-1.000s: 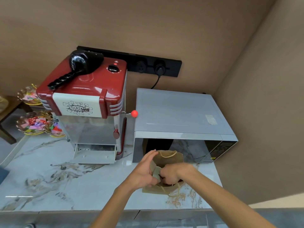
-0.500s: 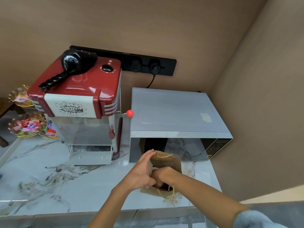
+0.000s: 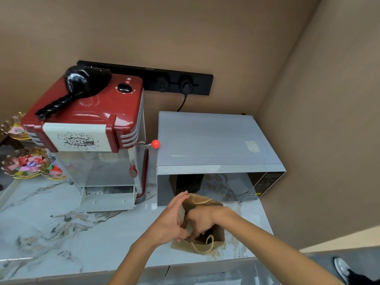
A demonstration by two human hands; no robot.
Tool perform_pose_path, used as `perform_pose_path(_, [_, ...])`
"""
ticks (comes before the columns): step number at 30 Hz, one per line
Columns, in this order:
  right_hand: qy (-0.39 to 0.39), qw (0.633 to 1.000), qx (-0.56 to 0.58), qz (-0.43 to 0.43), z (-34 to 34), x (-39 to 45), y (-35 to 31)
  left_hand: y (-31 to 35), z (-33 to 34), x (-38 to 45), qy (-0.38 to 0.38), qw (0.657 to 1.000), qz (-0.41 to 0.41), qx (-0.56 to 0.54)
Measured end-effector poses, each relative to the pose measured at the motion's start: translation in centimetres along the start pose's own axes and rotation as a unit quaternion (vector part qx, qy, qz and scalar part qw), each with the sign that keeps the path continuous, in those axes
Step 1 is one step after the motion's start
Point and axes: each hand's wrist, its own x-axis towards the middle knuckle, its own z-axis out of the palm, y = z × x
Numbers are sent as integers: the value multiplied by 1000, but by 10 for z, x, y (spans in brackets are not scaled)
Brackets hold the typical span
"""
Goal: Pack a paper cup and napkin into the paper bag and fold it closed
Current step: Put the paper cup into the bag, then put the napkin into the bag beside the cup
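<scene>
A brown paper bag [image 3: 218, 233] with twine handles stands open on the marble counter [image 3: 82, 239], just in front of the microwave. My left hand [image 3: 169, 222] grips the bag's left rim and holds the mouth open. My right hand [image 3: 200, 220] reaches down into the mouth, its fingertips hidden inside. A pale strip of something [image 3: 181, 213] shows between the two hands at the left rim; I cannot tell whether it is the cup, the napkin or the bag's lining. No cup or napkin is otherwise visible.
A silver microwave [image 3: 211, 140] stands right behind the bag, against the corner walls. A red popcorn machine [image 3: 86, 120] stands to its left, with its red knob [image 3: 155, 144] sticking out. Bowls of coloured wrappers [image 3: 26, 163] sit far left. The counter edge runs just below the bag.
My right hand has pushed deeper into the bag, and the pale object seen between my hands a second ago is mostly out of sight. My left hand stays on the rim.
</scene>
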Motion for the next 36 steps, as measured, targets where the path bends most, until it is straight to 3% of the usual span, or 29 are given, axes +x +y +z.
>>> perform_pose_path(3, [79, 984, 156, -42, -15, -41, 28, -3, 1, 0, -1, 1000, 2, 8])
perform_pose_path(7, [225, 846, 474, -90, -15, -97, 96, -1, 5, -2, 14, 999, -9, 27])
perform_pose_path(9, [297, 768, 567, -15, 9, -95, 139, 1, 7, -4, 22, 999, -13, 35])
perform_pose_path(11, [355, 693, 611, 142, 43, -76, 175, 2, 8, -4, 29, 999, -9, 33])
perform_pose_path(13, [365, 622, 635, 275, 77, -53, 201, 4, 8, -5, 36, 999, -10, 30])
perform_pose_path(15, [335, 623, 614, 349, 103, -34, 218, 4, 9, -6, 40, 999, -12, 29])
perform_pose_path(18, [289, 679, 539, 407, 118, -13, 224, 4, 12, -5, 46, 998, -16, 27])
perform_pose_path(20, [249, 739, 452, 433, 124, -2, 224, 5, 14, -5, 52, 998, -18, 20])
perform_pose_path(22, [234, 755, 386, 475, 128, 7, 223, 5, 15, -5, 55, 998, -19, 15])
perform_pose_path(26, [231, 732, 393, 507, 135, 22, 218, 3, 17, -3, 63, 997, -26, 21])
perform_pose_path(30, [285, 707, 455, 460, 135, 21, 218, 5, 18, -3, 67, 997, -22, 18])
perform_pose_path(32, [332, 655, 533, 420, 135, 14, 219, 6, 18, -3, 68, 997, -18, 15])
perform_pose_path(36, [376, 505, 721, 289, 129, -14, 211, 6, 19, -2, 67, 998, -19, 12])
